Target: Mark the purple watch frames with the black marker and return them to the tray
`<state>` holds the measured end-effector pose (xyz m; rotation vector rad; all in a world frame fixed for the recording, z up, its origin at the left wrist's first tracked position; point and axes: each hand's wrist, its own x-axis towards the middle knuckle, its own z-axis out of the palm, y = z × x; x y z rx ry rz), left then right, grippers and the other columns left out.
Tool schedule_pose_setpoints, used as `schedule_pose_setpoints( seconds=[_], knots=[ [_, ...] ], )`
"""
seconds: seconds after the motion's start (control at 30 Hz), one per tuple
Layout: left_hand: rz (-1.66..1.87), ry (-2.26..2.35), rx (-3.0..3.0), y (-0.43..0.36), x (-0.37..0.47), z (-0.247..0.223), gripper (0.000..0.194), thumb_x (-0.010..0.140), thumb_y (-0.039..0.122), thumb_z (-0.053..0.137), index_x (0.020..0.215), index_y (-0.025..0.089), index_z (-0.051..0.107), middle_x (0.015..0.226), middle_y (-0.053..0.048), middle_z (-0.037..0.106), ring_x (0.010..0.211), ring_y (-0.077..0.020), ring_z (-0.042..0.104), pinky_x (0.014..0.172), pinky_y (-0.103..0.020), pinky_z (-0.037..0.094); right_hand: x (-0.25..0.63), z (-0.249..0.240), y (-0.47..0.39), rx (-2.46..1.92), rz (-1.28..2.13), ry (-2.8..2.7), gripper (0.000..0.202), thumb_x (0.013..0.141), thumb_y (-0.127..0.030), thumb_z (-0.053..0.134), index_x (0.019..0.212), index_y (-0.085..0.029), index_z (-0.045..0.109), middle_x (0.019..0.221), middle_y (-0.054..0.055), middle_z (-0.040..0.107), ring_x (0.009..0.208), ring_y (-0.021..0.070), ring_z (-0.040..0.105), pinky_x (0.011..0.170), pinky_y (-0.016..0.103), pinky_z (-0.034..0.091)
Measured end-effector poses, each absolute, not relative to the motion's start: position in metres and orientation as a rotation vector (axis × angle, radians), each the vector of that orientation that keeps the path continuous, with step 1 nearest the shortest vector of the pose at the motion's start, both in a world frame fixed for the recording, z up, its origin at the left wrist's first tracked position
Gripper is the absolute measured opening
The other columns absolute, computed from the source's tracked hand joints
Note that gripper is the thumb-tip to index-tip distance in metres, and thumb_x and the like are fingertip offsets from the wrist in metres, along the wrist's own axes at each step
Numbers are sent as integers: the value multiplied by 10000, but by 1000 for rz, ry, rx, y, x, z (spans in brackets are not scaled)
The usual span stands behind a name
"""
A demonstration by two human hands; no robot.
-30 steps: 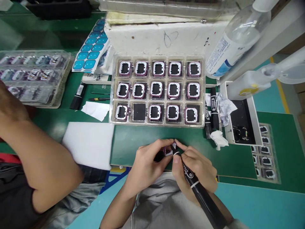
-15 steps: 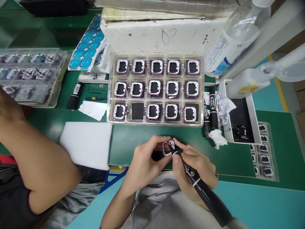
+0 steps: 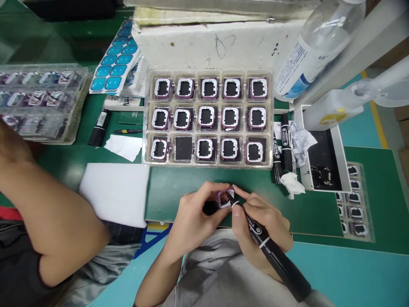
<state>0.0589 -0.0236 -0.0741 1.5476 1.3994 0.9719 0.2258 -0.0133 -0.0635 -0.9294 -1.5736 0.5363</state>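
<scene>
Between the thumb and fingers of my left hand is a small purple frame with a white inner rim, held near the table's front edge. My right hand grips a black marker, its tip inside the frame's opening. Fingers of my right hand also come close to the frame's upper right edge. Just beyond both hands lies a clear plastic tray with rows of similar frames. One compartment in its front row shows only a black pad.
A person's bare arm reaches in at the left, by a white foam sheet. Markers, crumpled tissue, a white box and bottles stand at the right. More trays lie at the left.
The frame in my left hand has tilted slightly, and the marker tip has shifted a little within its opening. Both hands keep their hold. The camera view has shifted slightly.
</scene>
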Motion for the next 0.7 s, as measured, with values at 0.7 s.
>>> schedule_pose_setpoints(
  seconds=[0.7],
  knots=[
    [949, 1400, 1555, -24, 58, -74, 379, 949, 162, 883, 1285, 273, 746, 1092, -5, 884, 925, -188, 864, 814, -240, 679, 229, -60, -12, -936, 576, -1605, 382, 903, 111, 698, 1063, -235, 666, 729, -87, 584, 550, 117, 566, 931, 462, 790]
  ],
)
